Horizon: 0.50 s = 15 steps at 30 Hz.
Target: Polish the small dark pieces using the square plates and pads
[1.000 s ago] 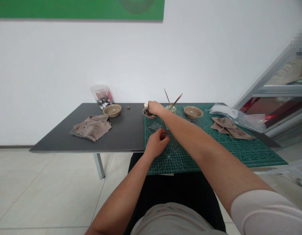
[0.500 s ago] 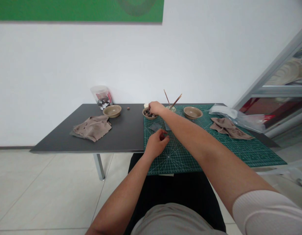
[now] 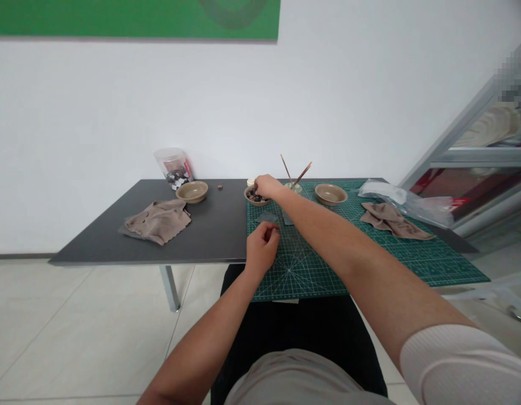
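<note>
My right hand (image 3: 266,184) reaches over the rim of a small tan bowl (image 3: 257,202) of dark and brownish pieces. Its fingers are drawn together and point down at the pieces; what they grip is hidden. Closer to me, my left hand (image 3: 261,246) is over the green cutting mat (image 3: 311,264), with fingers curled and thumb near the index finger. Whatever is between them is too small to make out. Just beyond the left hand lies a flat grey piece (image 3: 268,216). Another grey piece (image 3: 287,218) is partly covered by my right forearm.
Thin brown sticks (image 3: 302,173) stand in a small glass jar (image 3: 295,188). An empty tan bowl (image 3: 331,194), a brown cloth (image 3: 393,220) and a plastic bag (image 3: 406,198) are on the right. Leftward are another bowl (image 3: 192,192), a crumpled cloth (image 3: 159,220) and a clear tub (image 3: 175,169).
My left hand has shifted a little left, and its fingers have drawn in closer. The right hand stays at the bowl of pieces. The whole view has slid slightly left.
</note>
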### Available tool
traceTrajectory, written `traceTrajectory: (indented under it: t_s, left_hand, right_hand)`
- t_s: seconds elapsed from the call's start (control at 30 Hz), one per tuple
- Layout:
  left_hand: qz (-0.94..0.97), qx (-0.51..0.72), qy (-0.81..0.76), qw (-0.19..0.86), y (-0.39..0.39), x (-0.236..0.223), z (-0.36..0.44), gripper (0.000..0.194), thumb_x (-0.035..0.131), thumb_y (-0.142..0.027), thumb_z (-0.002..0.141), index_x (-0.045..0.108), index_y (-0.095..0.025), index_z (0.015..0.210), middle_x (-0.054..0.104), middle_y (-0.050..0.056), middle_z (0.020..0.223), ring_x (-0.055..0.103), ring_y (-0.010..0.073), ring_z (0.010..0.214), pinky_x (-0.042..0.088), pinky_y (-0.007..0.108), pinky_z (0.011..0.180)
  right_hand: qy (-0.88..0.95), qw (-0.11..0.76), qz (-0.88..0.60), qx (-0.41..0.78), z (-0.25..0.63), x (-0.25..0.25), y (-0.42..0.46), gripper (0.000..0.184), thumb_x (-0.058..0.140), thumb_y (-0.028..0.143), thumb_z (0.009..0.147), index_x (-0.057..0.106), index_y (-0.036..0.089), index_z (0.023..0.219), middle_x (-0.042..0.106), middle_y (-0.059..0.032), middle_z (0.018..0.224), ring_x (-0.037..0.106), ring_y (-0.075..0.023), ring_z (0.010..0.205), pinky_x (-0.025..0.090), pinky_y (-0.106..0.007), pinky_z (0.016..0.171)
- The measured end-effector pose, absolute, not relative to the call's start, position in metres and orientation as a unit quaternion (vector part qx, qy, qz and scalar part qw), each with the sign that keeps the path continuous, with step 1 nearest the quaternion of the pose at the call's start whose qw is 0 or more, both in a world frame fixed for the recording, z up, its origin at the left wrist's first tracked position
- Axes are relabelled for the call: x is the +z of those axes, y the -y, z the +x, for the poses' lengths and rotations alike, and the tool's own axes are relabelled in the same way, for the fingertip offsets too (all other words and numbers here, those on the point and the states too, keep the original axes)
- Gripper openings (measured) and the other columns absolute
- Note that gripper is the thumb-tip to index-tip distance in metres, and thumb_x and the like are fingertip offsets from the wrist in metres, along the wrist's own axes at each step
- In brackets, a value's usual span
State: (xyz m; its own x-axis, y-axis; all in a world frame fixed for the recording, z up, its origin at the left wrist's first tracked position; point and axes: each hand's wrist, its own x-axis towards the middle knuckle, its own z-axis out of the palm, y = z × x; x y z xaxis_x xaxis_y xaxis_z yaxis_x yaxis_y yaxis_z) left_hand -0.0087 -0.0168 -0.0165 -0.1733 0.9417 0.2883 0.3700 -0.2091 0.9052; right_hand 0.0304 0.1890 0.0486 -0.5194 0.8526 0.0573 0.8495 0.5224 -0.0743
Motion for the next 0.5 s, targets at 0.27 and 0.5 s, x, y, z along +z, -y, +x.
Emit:
traceTrajectory:
  t_s: [0.27, 0.5]
  left_hand:
    - [0.563, 0.586, -0.580, 0.059, 0.008, 0.007, -0.044, 0.014, 0.048, -0.018, 0.085, 0.058, -0.021, 0.095, 0.059, 0.002, 0.083, 0.056, 0.0161, 0.077, 0.048, 0.028, 0.076]
    - [0.600, 0.380, -0.704, -0.024, -0.053, 0.003, -0.109, 0.036, 0.039, -0.002, 0.080, 0.059, -0.013, 0.107, 0.055, 0.018, 0.124, 0.052, 0.0268, 0.122, 0.041, 0.039, 0.109]
  right_hand:
    - [0.875, 0.050, -0.481, 0.018, 0.030, 0.049, -0.184, 0.027, 0.065, 0.014, 0.087, 0.073, 0.010, 0.112, 0.072, -0.0203, 0.115, 0.067, -0.0278, 0.111, 0.050, -0.030, 0.091]
    - [0.873, 0.064, -0.484, 0.027, 0.031, 0.046, -0.179, 0.029, 0.060, 0.015, 0.089, 0.070, 0.011, 0.115, 0.072, -0.0200, 0.115, 0.067, -0.0272, 0.109, 0.050, -0.029, 0.087]
